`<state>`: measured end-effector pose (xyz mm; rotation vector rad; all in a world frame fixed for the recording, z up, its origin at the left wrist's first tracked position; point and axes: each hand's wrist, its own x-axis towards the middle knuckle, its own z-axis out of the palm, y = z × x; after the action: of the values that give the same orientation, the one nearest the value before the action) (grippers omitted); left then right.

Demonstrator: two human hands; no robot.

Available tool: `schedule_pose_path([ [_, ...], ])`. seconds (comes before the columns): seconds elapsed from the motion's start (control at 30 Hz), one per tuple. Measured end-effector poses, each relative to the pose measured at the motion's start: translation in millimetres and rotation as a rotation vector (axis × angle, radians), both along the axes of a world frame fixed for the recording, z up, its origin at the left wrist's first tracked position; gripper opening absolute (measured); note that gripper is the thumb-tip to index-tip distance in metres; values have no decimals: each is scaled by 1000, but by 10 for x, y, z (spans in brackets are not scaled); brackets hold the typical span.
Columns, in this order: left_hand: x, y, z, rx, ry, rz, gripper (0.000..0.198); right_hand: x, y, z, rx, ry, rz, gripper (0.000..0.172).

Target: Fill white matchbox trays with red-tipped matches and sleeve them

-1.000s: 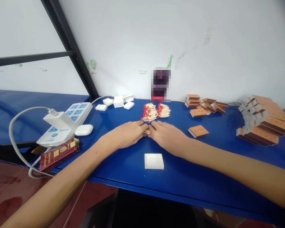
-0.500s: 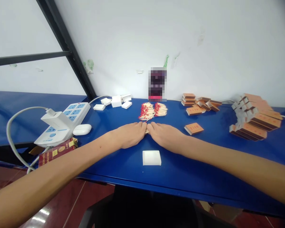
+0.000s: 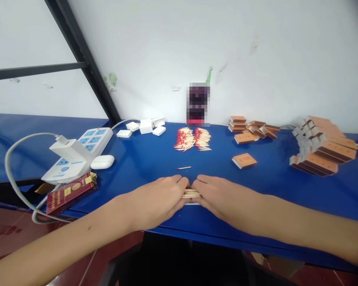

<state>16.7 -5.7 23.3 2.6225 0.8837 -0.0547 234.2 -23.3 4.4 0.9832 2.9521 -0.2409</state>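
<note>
A small bundle of matches (image 3: pixel 191 193) lies crosswise between my two hands. My left hand (image 3: pixel 164 194) is closed on its left end and my right hand (image 3: pixel 216 194) on its right end. Just below the bundle, the white matchbox tray (image 3: pixel 192 204) is almost wholly covered by my hands; only a thin edge shows. A single match (image 3: pixel 184 168) with a red head lies on the table beyond my fingers. Farther back are two piles of red-headed matches, a left pile (image 3: pixel 185 139) and a right pile (image 3: pixel 202 139).
White trays (image 3: pixel 146 126) lie at the back left. One orange matchbox sleeve (image 3: pixel 244 160) sits right of centre, with more sleeves (image 3: pixel 245 138) behind and a large stack (image 3: pixel 325 147) far right. At left are a power strip (image 3: pixel 91 139), a white case (image 3: pixel 102 162) and a dark red box (image 3: pixel 71 192).
Both hands have moved toward me, carrying the bundle of matches from near the piles to over the white tray. A single match now shows on the table where they were.
</note>
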Motion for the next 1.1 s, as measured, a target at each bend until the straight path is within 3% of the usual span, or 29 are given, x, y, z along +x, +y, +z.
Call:
schedule_pose_path([
  [0.07,11,37,8,-44,-69,33,19,11,43,12,-83,62,-50,17],
  [0.2,-1,73,16,-130,-192,99,15,42,83,92,-267,203,-201,26],
  [0.37,-39,73,-45,-245,-280,222,18,44,82,176,-376,294,-309,16],
  [0.5,-41,83,-77,-290,-374,285,15,50,104,189,-406,320,-315,21],
  [0.7,-32,144,-86,-319,-401,288,11,78,149,135,-373,342,-271,30],
  [0.97,7,194,-169,-287,-428,272,12,41,110,187,-548,419,-355,32],
  [1.1,-2,138,-118,-225,-407,190,20,32,109,189,-474,423,-365,31],
])
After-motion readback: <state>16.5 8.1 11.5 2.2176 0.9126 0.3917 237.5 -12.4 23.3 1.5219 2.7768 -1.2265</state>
